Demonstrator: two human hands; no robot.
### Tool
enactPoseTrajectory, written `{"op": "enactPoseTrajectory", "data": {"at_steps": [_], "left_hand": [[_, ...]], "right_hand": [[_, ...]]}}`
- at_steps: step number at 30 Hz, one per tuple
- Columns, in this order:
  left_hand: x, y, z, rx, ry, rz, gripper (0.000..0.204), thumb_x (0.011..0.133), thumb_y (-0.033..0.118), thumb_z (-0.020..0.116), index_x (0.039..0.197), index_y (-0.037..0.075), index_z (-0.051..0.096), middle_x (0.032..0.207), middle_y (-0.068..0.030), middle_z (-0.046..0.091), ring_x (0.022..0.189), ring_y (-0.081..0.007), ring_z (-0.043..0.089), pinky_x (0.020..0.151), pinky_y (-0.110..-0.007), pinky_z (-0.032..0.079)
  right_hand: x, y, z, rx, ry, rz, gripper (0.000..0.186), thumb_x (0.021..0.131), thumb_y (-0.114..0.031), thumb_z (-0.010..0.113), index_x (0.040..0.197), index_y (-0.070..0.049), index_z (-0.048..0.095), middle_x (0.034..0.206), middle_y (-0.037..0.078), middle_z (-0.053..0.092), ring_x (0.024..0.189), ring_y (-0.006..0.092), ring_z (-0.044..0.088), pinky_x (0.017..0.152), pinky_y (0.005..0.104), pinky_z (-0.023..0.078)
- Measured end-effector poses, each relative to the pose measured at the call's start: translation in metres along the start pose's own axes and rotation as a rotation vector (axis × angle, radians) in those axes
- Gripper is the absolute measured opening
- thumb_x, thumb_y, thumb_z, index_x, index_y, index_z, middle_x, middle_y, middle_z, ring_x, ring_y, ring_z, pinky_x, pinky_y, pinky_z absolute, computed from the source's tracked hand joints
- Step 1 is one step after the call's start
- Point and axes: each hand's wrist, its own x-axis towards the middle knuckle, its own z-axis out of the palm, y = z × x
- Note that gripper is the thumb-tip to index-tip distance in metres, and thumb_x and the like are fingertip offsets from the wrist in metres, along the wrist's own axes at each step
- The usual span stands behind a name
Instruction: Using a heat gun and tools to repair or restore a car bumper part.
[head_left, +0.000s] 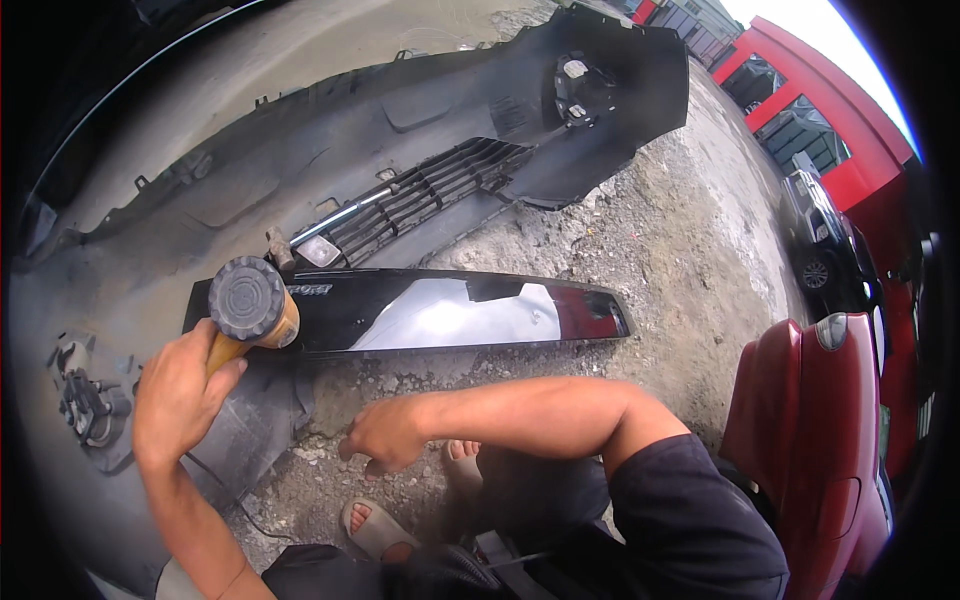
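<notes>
Fingers of the left hand (180,395) curl around the handle of a yellow tool (248,300) at centre left; the right hand (388,434) hangs loosely bent, apparently holding nothing, below centre.

The tool's round, ribbed dark end faces up over the left part of a glossy black panel (335,322) that stretches across mid-frame; whether they touch, I cannot tell. The tool looks hard-shelled and top-heavy, best gripped by its handle as now; the panel seems light, fairly stiff, slick and easily scratched, best taken by its long edges.
</notes>
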Motion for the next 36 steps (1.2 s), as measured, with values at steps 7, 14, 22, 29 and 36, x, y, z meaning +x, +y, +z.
{"op": "enactPoseTrajectory", "data": {"at_steps": [7,14,22,29,36], "left_hand": [[0.014,0.001,-0.004,0.059,0.009,-0.005,0.037,0.087,0.030,0.067,0.105,-0.002,0.060,0.091,-0.0253,0.067,0.089,-0.0462,0.063,0.078,-0.050,0.048],[0.008,-0.016,0.002,0.066,0.031,0.019,0.036,0.088,0.031,0.067,0.106,0.000,0.061,0.087,-0.0242,0.067,0.086,-0.0456,0.064,0.075,-0.051,0.049],[0.011,-0.011,0.004,0.059,0.040,0.022,0.035,0.088,0.030,0.067,0.107,0.001,0.062,0.089,-0.0241,0.067,0.088,-0.0456,0.063,0.076,-0.051,0.049],[0.015,-0.016,0.006,0.097,0.063,0.016,0.035,0.088,0.029,0.067,0.108,0.000,0.061,0.087,-0.0249,0.067,0.088,-0.0461,0.063,0.076,-0.052,0.049],[0.017,-0.019,0.006,0.114,0.088,0.037,0.035,0.089,0.028,0.067,0.108,-0.001,0.061,0.087,-0.0253,0.067,0.087,-0.0464,0.063,0.075,-0.053,0.049]], "right_hand": [[-0.013,0.003,0.000,0.003,0.043,-0.027,0.050,0.093,-0.035,0.065,0.133,-0.006,0.058,0.117,0.022,0.067,0.112,0.0411,0.062,0.098,0.0493,0.048],[-0.003,-0.003,-0.004,0.038,-0.031,0.029,0.054,0.093,-0.036,0.065,0.138,-0.007,0.055,0.119,0.021,0.067,0.122,0.0367,0.057,0.106,0.0469,0.044],[-0.007,0.000,-0.004,0.021,-0.024,0.023,0.055,0.093,-0.036,0.065,0.138,-0.005,0.054,0.123,0.021,0.066,0.124,0.0362,0.057,0.107,0.0460,0.043],[-0.006,-0.001,-0.008,0.022,-0.055,0.051,0.056,0.094,-0.036,0.064,0.139,-0.006,0.054,0.124,0.019,0.065,0.125,0.0349,0.056,0.107,0.0455,0.043],[-0.004,0.007,-0.002,0.045,-0.030,0.045,0.055,0.094,-0.038,0.064,0.138,-0.006,0.054,0.124,0.020,0.065,0.125,0.0355,0.056,0.107,0.0458,0.043]]}}
